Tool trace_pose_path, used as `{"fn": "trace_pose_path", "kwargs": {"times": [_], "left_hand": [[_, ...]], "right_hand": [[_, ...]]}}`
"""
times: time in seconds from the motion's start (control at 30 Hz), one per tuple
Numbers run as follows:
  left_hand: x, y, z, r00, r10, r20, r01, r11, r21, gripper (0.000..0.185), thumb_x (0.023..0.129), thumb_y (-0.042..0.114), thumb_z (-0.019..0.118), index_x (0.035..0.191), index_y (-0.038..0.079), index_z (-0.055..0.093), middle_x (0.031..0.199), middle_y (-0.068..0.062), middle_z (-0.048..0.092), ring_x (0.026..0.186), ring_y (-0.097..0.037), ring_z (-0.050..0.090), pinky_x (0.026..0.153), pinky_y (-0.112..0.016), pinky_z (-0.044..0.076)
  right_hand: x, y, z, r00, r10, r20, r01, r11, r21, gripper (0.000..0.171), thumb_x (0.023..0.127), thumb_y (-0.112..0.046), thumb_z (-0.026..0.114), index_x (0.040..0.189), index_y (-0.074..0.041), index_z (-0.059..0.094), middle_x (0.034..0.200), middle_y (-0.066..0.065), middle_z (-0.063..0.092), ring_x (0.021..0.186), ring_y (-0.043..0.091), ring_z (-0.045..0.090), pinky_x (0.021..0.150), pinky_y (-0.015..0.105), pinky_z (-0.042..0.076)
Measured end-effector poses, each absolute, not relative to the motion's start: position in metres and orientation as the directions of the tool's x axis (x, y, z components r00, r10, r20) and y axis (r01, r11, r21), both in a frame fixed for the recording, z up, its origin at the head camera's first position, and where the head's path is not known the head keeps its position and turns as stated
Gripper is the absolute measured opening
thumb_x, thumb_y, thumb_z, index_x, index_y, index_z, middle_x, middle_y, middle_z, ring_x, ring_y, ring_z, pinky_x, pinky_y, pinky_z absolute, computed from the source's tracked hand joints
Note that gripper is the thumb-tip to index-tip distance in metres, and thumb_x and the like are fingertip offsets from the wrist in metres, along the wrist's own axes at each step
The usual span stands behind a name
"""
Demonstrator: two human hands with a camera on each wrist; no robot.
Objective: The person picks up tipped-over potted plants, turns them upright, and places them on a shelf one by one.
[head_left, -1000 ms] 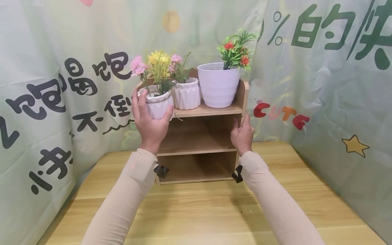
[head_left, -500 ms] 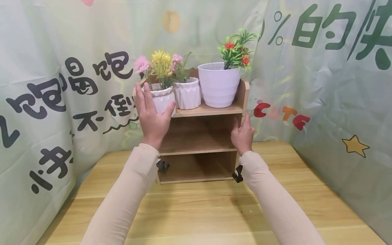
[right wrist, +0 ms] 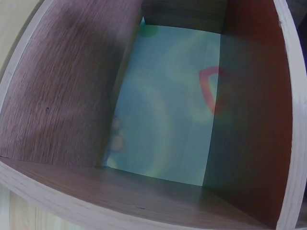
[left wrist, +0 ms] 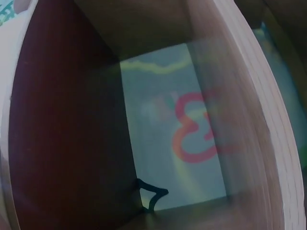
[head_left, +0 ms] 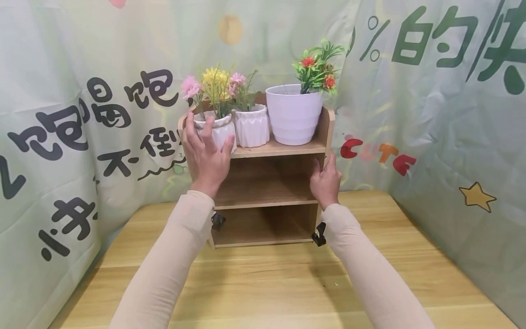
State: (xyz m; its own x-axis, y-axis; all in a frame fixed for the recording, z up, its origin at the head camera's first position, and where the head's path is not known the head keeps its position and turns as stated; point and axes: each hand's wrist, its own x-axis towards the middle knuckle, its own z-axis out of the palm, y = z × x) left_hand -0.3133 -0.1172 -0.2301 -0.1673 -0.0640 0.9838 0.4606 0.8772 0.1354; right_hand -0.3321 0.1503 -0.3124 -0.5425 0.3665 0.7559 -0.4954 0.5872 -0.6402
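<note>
Head view is showing a wooden shelf [head_left: 279, 148] standing on a table [head_left: 287, 283] against a printed backdrop [head_left: 431, 100]. On the top board, three white pots are sitting in a row. The left hand [head_left: 205, 153] is cupping the small pot [head_left: 219, 130] at the left end, with the thumb lying against the pot's right side and the fingers curling up its left side. That pot is resting on the top board, at the front left corner, and is touching or nearly touching the ribbed pot [head_left: 250, 125] beside it; which of the two cannot be told. Yellow and pink flowers [head_left: 213, 87] are rising from the small pot. The large pot [head_left: 293, 114] is standing at the right end and is carrying red flowers [head_left: 316, 66]. The right hand [head_left: 326, 180] is gripping the front edge of the shelf's right side panel, at the level of the middle compartment, with the fingers wrapping around the edge. Both forearms are wearing beige sleeves [head_left: 370, 274]. Left wrist view is looking into a shelf compartment [left wrist: 72, 120], with the backdrop showing through the open back. Right wrist view is giving a similar look into a compartment [right wrist: 72, 96]; neither hand is appearing in the wrist views.
</note>
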Motion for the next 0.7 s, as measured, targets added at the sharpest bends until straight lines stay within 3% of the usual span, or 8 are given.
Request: {"fn": "trace_pose_path", "kwargs": {"times": [0.13,0.33,0.47,0.7], "left_hand": [[-0.3172,-0.1174,-0.2319,-0.131,-0.051,0.990,0.445,0.890,0.104,0.046,0.094,0.040,0.056,0.125,0.020,0.028,0.140,-0.026,0.025,0.129,-0.045,0.028,0.109,-0.048,0.026],[-0.3191,-0.1171,-0.2328,-0.134,-0.037,0.990,0.392,0.916,0.088,0.045,0.095,0.039,0.055,0.122,0.019,0.027,0.138,-0.025,0.023,0.125,-0.046,0.029,0.109,-0.047,0.026],[-0.3193,-0.1167,-0.2319,-0.178,-0.020,0.984,0.354,0.932,0.083,0.045,0.096,0.038,0.053,0.126,0.019,0.025,0.141,-0.026,0.020,0.127,-0.045,0.026,0.112,-0.048,0.020],[-0.3153,-0.1172,-0.2311,-0.329,0.011,0.944,0.293,0.952,0.090,0.039,0.100,0.035,0.042,0.134,0.021,0.028,0.148,-0.030,0.013,0.133,-0.047,0.023,0.115,-0.050,0.006]], "right_hand": [[-0.3320,0.1508,-0.3124,-0.530,0.368,0.764,-0.494,0.598,-0.631,0.031,0.095,-0.014,0.058,0.122,0.001,0.050,0.087,0.028,0.065,0.085,0.049,0.063,0.075,0.058,0.049],[-0.3307,0.1499,-0.3128,-0.556,0.365,0.747,-0.485,0.587,-0.648,0.033,0.096,-0.014,0.057,0.124,0.001,0.049,0.098,0.029,0.066,0.091,0.048,0.063,0.079,0.058,0.050],[-0.3301,0.1497,-0.3130,-0.570,0.364,0.737,-0.478,0.582,-0.658,0.034,0.096,-0.015,0.057,0.125,0.001,0.048,0.103,0.028,0.066,0.095,0.047,0.063,0.083,0.057,0.050],[-0.3310,0.1501,-0.3117,-0.545,0.368,0.753,-0.490,0.589,-0.643,0.033,0.095,-0.013,0.058,0.123,0.001,0.049,0.096,0.029,0.066,0.090,0.048,0.063,0.078,0.058,0.050]]}}
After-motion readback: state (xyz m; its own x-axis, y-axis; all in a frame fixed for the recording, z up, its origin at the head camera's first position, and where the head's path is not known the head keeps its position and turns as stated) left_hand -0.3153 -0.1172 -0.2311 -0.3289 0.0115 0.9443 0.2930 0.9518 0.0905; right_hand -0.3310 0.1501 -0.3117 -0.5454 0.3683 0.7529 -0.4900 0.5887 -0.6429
